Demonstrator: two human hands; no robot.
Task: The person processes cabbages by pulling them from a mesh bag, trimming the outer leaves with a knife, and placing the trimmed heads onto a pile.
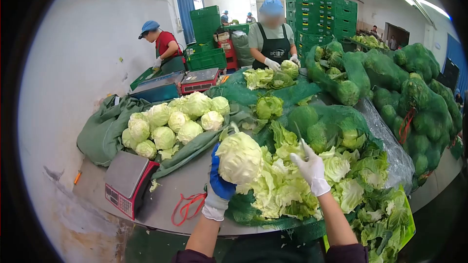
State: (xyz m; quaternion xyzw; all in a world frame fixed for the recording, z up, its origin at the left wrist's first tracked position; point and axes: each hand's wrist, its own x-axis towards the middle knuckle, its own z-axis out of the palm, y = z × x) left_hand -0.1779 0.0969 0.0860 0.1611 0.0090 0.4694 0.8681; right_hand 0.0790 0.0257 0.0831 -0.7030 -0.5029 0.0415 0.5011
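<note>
You stand at one grey table [163, 199]. Green mesh sacks [421, 139] pile up along its right, overlapping too much for you to count. Behind rise green crates [304, 14], in two tall stacks at the back right and one at the back left. Two co-workers in blue caps are near: one across the table in a dark apron [275, 51], one at the left in a red top [168, 44]. The apron bears pale lettering, too small to read surely. One heap of loose leaves [278, 192] lies before you. One red-sided scale [127, 173] stands at your left, its keypad marks unreadable; a second red scale [199, 82] stands farther back. Roughly a dozen trimmed cabbages [164, 137] sit together on green cloth [100, 134]. One pale cabbage [240, 158] is in your left hand [219, 180], above the heap's left edge; those fingers curl behind it, and you cannot tell whether they are spread. Your gloved right hand [310, 165], over the leaves, pinches what looks like a narrow knife [299, 131], pointing upward. One red strap [187, 208] lies near the table's front edge.
</note>
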